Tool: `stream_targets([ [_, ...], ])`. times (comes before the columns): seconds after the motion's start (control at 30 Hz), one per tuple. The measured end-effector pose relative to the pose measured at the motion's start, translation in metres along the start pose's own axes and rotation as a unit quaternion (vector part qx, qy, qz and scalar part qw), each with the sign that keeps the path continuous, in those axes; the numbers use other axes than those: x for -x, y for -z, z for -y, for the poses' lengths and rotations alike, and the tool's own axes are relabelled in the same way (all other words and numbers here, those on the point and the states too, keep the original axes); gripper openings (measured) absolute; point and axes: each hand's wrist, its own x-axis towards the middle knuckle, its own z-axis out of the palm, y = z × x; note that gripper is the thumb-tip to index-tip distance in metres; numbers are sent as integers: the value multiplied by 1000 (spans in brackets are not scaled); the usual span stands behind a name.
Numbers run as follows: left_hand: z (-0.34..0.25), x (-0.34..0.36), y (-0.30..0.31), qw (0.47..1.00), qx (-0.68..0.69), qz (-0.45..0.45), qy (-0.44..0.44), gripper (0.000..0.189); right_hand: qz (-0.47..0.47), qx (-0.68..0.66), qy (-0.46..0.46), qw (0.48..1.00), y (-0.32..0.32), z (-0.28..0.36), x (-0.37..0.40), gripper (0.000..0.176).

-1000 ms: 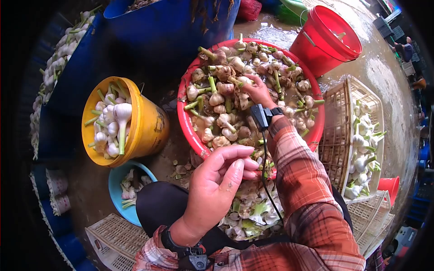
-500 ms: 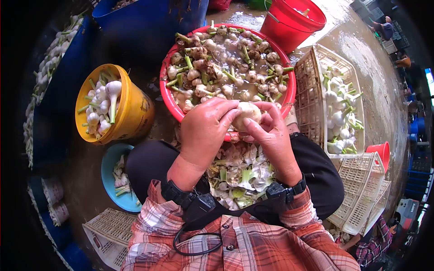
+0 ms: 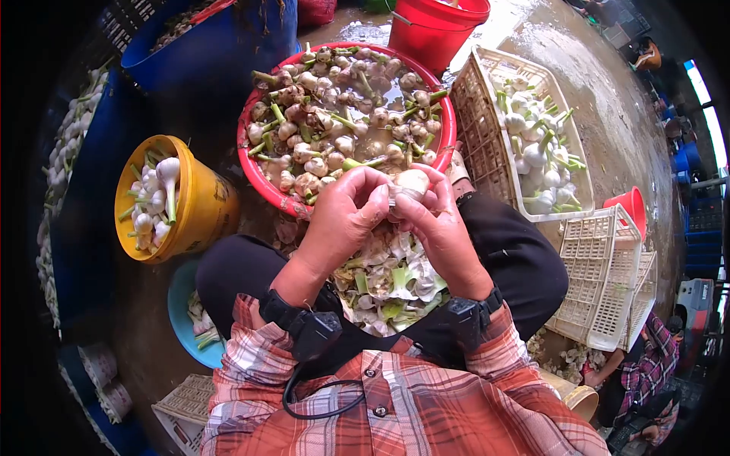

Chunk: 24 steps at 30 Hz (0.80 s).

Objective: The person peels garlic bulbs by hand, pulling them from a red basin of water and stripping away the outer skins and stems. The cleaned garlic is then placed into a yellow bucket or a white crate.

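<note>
Between my two hands, above the near edge of the red basin, is a pale garlic bulb (image 3: 411, 182). My right hand (image 3: 441, 224) is wrapped round it from the right. Pinched fingers of my left hand (image 3: 346, 220) are on its left side, at a strip of papery skin. Garlic with green stems sits in murky water in the red basin (image 3: 247, 163). Beneath my hands lies a heap of peeled skins and leaves (image 3: 388, 289) between my legs.
On the left are a yellow bucket (image 3: 205, 209) of garlic and a blue-green bowl (image 3: 179, 304). Right of the basin is a white crate (image 3: 525, 61) of cleaned garlic, with stacked crates (image 3: 597, 273) below. A red bucket (image 3: 433, 34) stands behind. A co-worker's plaid sleeve (image 3: 654, 353) shows lower right.
The view has shifted, so the basin and buckets sit farther left. My left fingers now pinch a strip of skin at the bulb's side. More of the co-worker shows at lower right.
</note>
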Motion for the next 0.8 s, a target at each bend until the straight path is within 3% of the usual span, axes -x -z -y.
stream_targets([
  [0.07, 3, -1, 6, 995, 62, -72, -33, 19, 6, -52, 13, 999, 4, -6, -9, 66],
  [0.1, -4, -2, 11, 985, 74, -146, -47, 22, -10, -112, 31, 993, 1, -6, -8, 58],
  [0.13, -5, -6, 26, 968, 118, -218, -44, 24, -5, -129, 26, 991, 2, 2, -5, 61],
  [0.2, -16, -6, 38, 939, -79, -304, -137, 32, 17, -111, 19, 994, 9, 11, 1, 65],
  [0.23, -26, -5, 34, 878, -319, -273, -230, 48, 8, -108, 14, 994, 5, 15, 4, 67],
  [0.27, -29, -3, 25, 852, -395, -213, -270, 53, 8, -109, 12, 994, 5, 13, 4, 67],
  [0.33, -26, 2, 11, 826, -490, -56, -272, 39, 31, 45, 2, 998, 5, 8, 1, 66],
  [0.43, -17, 1, 9, 869, -434, -26, -234, 26, 24, 76, -31, 996, 5, 5, 2, 62],
  [0.53, -11, 0, 1, 862, -432, -70, -256, 20, 23, 84, -67, 994, 8, 9, -3, 60],
  [0.63, -8, 0, 5, 874, -422, -56, -232, 18, 37, 120, -54, 991, 7, 7, -1, 61],
  [0.67, -7, 1, 5, 875, -422, -55, -231, 18, 63, 132, -23, 989, 7, 5, -1, 63],
  [0.73, -8, 4, 4, 928, -336, -67, -147, 18, 88, 141, 9, 986, 6, 11, 2, 65],
  [0.8, 3, 4, 9, 948, -285, -61, -127, 17, 160, 387, 129, 899, 7, 30, 4, 71],
])
